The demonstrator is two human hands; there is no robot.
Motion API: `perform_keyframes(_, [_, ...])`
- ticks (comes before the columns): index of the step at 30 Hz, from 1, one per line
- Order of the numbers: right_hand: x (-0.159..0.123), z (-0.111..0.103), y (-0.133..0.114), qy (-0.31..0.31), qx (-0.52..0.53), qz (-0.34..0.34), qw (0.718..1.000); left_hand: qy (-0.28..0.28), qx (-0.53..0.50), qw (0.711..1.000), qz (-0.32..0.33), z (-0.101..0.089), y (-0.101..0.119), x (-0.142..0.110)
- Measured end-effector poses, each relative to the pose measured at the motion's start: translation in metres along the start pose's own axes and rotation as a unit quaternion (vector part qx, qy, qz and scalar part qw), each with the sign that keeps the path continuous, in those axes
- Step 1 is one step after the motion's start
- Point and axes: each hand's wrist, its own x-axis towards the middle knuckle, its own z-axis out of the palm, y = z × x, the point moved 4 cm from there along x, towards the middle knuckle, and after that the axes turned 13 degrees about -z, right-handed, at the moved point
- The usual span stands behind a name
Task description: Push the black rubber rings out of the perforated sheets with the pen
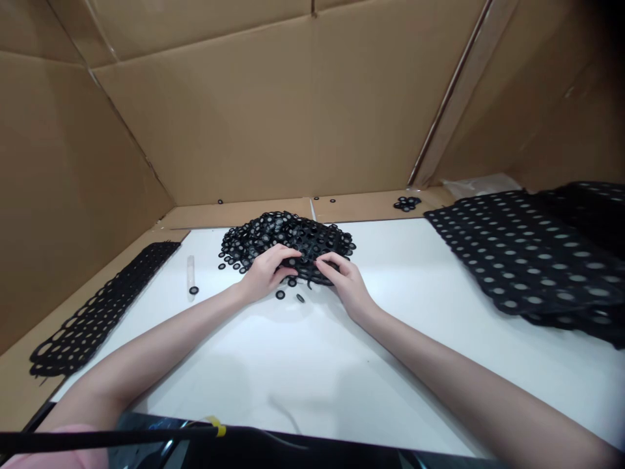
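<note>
A heap of small black rings [258, 234] with grey centres lies at the back middle of the white table. In front of it, my left hand [271, 270] is closed, thumb and fingers bent round the edge of a black perforated sheet [317, 244]. My right hand [344, 280] pinches the same sheet from the other side, fingertips close to those of the left. Part of the sheet blends into the heap, and what lies right between the fingertips is hard to make out. A few loose rings [280, 295] rest on the table just below my hands.
Black perforated sheets [527, 247] are stacked at the right; more perforated strips [107, 306] lie along the left edge. A clear tube [191, 273] has a ring beside it. A small ring cluster [407, 204] sits at the back. Cardboard walls [293, 111] enclose the table.
</note>
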Motion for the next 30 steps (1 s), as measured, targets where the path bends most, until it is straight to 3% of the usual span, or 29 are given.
perform_keyframes(5, [-0.001,0.003,-0.006,-0.014,-0.031,-0.009,0.999,0.000,-0.005,1.000,-0.025,-0.001,-0.002,0.000])
perform_keyframes(8, [-0.005,0.007,-0.010,-0.056,-0.100,-0.036,0.993,0.009,-0.007,0.998,-0.061,-0.002,-0.007,0.000])
perform_keyframes(13, [-0.010,0.016,-0.014,-0.162,-0.248,-0.130,0.946,0.031,-0.010,0.993,-0.111,-0.005,-0.012,0.000])
perform_keyframes(18, [-0.013,0.018,-0.019,-0.154,-0.302,-0.196,0.920,0.025,-0.014,0.994,-0.106,-0.004,-0.010,0.000])
perform_keyframes(23, [-0.013,0.019,-0.024,-0.152,-0.292,-0.187,0.926,0.035,-0.020,0.988,-0.149,-0.003,-0.016,-0.001])
perform_keyframes(30, [-0.008,0.013,-0.016,-0.113,-0.206,-0.104,0.966,0.031,-0.041,0.983,-0.179,-0.004,-0.018,-0.001])
